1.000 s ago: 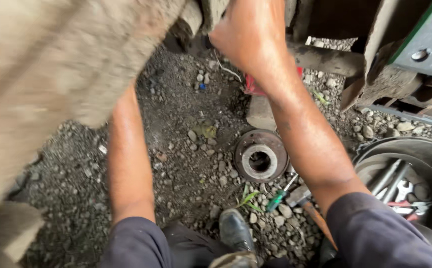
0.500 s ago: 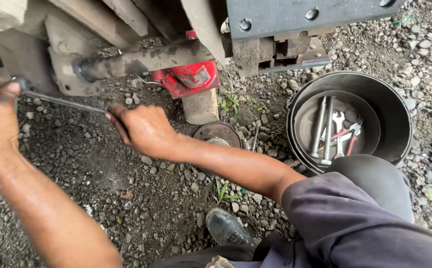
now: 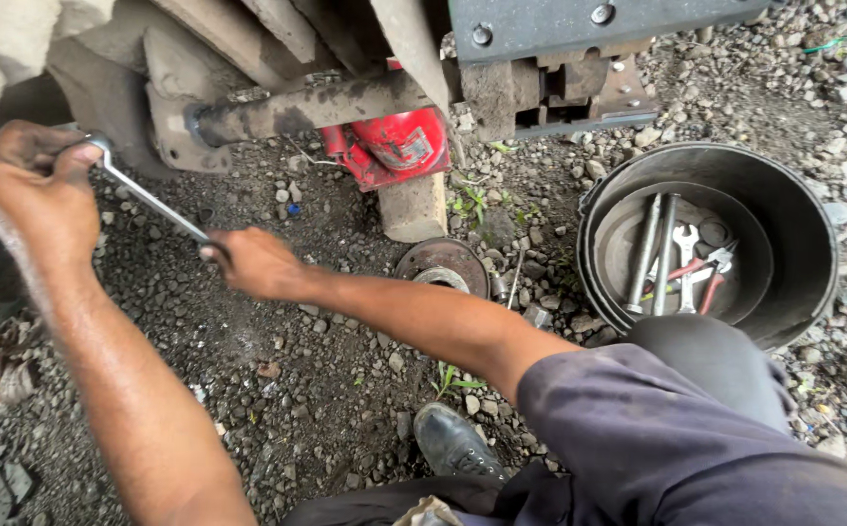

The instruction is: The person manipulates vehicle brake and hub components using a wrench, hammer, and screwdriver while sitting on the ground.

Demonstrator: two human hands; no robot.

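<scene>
From the head view, the person crouches on gravel under a rusty vehicle frame with both hands on 1 long wrench [image 3: 150,200]. The left hand [image 3: 38,190] is wrapped tight over the ring end, up against the dark underside, so whatever the ring sits on is hidden. The right hand [image 3: 258,263] has its grip pressed together around the lower end of the shank. The wrench runs slanting between the 2 hands, well clear of the ground.

To do this well, I'd say the left hand should press the ring square onto its fitting while the right hand pulls steadily at the far end, not in jerks, since a slip would throw the knuckles at the axle bar [image 3: 316,107].

A red jack [image 3: 399,146] stands on a block [image 3: 414,206] just behind the right hand, with a round hub [image 3: 443,265] on the ground beside it. A black tub [image 3: 803,244] holding spanners [image 3: 686,248] sits well apart, by the person's knee.
</scene>
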